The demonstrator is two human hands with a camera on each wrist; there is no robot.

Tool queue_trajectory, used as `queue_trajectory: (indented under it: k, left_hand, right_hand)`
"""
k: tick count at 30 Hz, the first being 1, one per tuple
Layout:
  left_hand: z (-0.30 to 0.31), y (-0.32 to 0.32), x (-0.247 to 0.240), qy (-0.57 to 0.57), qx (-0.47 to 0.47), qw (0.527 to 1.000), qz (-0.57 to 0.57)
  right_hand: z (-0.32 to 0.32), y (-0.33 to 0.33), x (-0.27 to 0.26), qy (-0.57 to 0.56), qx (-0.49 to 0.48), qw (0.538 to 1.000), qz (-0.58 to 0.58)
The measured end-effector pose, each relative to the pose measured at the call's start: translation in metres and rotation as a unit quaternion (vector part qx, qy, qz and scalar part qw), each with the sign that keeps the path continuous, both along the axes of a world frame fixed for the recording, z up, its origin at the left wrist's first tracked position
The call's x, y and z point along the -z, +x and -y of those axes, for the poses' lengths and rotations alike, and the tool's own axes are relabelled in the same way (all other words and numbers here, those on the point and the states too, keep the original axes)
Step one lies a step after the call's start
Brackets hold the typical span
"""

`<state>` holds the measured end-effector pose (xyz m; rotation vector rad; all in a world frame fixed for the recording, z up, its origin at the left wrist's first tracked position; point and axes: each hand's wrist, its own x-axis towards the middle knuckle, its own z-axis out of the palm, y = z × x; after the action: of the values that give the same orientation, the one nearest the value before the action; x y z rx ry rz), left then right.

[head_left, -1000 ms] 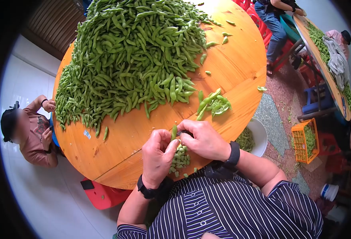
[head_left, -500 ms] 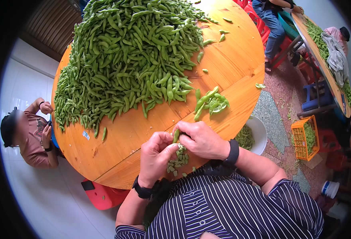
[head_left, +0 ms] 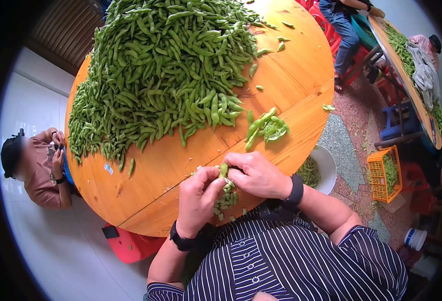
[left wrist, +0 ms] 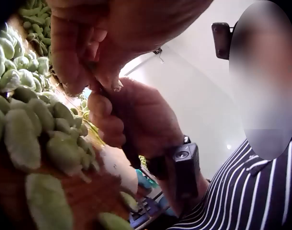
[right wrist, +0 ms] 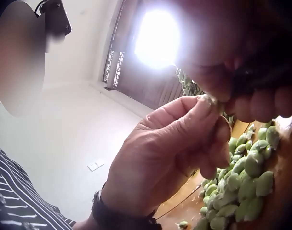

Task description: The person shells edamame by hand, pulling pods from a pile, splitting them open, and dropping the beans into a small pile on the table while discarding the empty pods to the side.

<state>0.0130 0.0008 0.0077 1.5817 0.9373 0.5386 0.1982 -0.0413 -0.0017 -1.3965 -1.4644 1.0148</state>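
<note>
My left hand [head_left: 197,198] pinches a green soybean pod [head_left: 224,170] between thumb and fingers in the head view. Close against it, my right hand [head_left: 256,175] has its fingers curled round a dark slim tool [left wrist: 129,129], seen along the palm in the left wrist view; its kind cannot be made out. The fingertips of both hands meet at the pod. Beneath them lies a small heap of shelled green beans [head_left: 226,198], seen close up in both wrist views. Emptied-looking pods [head_left: 268,129] sit on the table beyond my right hand.
A large mound of soybean pods [head_left: 156,75] covers the far part of the round wooden table [head_left: 291,65]. A white bucket [head_left: 326,168] and an orange crate [head_left: 383,173] stand on the floor at right. Another person [head_left: 43,170] sits at the left edge; a red stool [head_left: 131,246] stands below.
The pod stood taller between my hands a second ago; now it shows shorter and lower between the fingertips. The person at left has brought both hands together.
</note>
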Motion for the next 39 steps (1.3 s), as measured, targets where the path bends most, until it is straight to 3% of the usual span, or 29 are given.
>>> queue_trajectory:
  k: [1,3,6,15,18,25,30,31,33,37,39]
  left_hand:
    - [0.000,0.000,0.000,0.000,-0.002,1.000,0.000]
    - [-0.002,0.000,-0.001,-0.187,-0.041,0.977,0.094]
    - [-0.008,-0.001,-0.002,-0.266,-0.032,0.958,0.101]
    - [-0.002,0.005,0.001,-0.153,-0.030,0.987,0.024]
    - [-0.002,0.005,-0.012,-0.241,-0.043,0.969,0.032]
    - [0.000,-0.007,0.004,-0.185,-0.045,0.981,0.034]
    - [0.000,-0.012,0.004,0.038,-0.004,0.995,-0.089]
    - [0.000,-0.013,0.004,0.039,-0.005,0.995,-0.089]
    - [0.000,-0.015,0.004,0.127,0.000,0.985,-0.119]
    - [0.002,-0.019,0.006,0.136,-0.014,0.986,-0.097]
    - [0.006,-0.017,0.006,-0.028,-0.066,0.997,-0.009]
  right_hand:
    - [0.000,0.001,0.001,0.000,-0.002,1.000,0.000]
    - [0.001,0.001,0.004,0.001,-0.006,1.000,0.005]
    - [0.001,-0.003,0.005,0.007,-0.003,1.000,-0.003]
    - [-0.001,-0.004,0.006,0.023,-0.005,0.995,0.092]
    - [-0.001,-0.003,0.011,0.011,-0.016,0.997,0.079]
    - [-0.001,-0.012,0.002,0.028,0.017,0.996,0.087]
    - [-0.003,-0.009,0.006,0.015,-0.022,0.989,0.145]
    - [-0.003,-0.009,0.008,0.016,-0.023,0.989,0.145]
    - [-0.005,-0.010,0.010,0.011,0.044,0.996,0.077]
    - [-0.001,-0.004,-0.005,-0.039,0.065,0.996,0.037]
    - [0.003,-0.005,-0.004,-0.022,0.038,0.998,0.038]
